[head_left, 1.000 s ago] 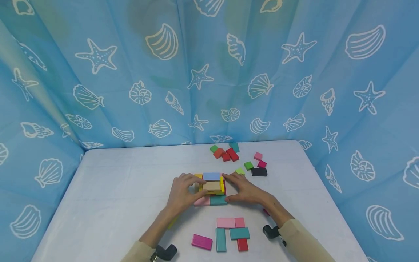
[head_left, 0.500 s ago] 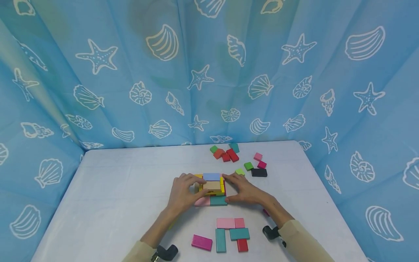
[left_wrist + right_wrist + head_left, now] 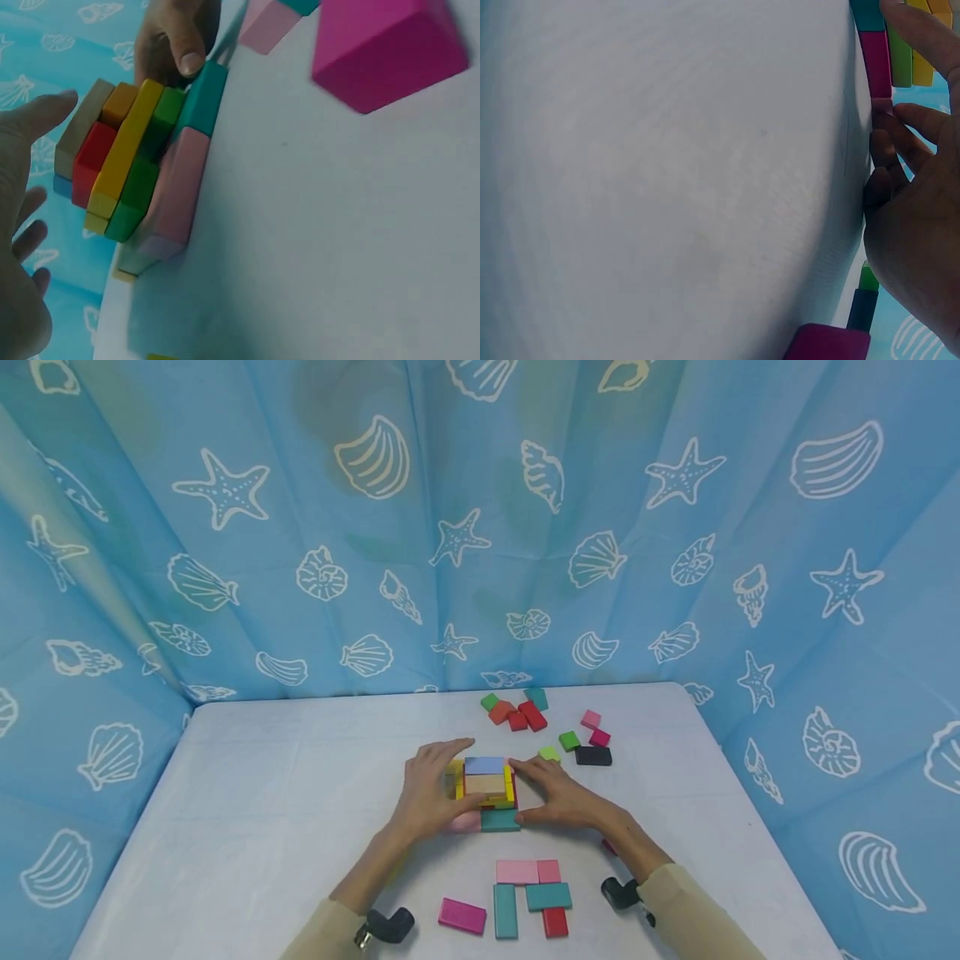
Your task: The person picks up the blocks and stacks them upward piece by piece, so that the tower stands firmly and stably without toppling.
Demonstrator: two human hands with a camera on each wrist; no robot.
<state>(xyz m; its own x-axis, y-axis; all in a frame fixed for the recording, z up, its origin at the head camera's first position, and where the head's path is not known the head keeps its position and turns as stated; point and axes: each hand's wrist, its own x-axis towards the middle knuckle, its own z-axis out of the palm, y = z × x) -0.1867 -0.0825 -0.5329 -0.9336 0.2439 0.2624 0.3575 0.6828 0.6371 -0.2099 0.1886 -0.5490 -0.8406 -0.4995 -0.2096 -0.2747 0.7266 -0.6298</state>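
Note:
A low stack of coloured wooden blocks (image 3: 120,161) stands on the table. Its top has a beige block (image 3: 484,786) and a blue block (image 3: 484,766), with yellow ones at the sides. A pink block (image 3: 176,191) and a teal block (image 3: 500,821) form the bottom front. My left hand (image 3: 429,789) is at the stack's left, thumb and fingers spread; in the left wrist view they stand apart from the blocks. At the right side my right hand (image 3: 562,795) holds the base, thumb against the teal block and fingertips at the rear corner.
Nearer me lie a magenta block (image 3: 462,916), a teal block (image 3: 506,911), a pink block (image 3: 517,871) and a red block (image 3: 556,922). Behind are several loose pieces, including a black block (image 3: 593,756) and a red block (image 3: 532,716). A blue shell-patterned curtain (image 3: 480,527) borders the table.
My left hand has let go of the stack's top; its fingers have lifted and spread, the hand shifting slightly. The right hand and the blocks keep their places.

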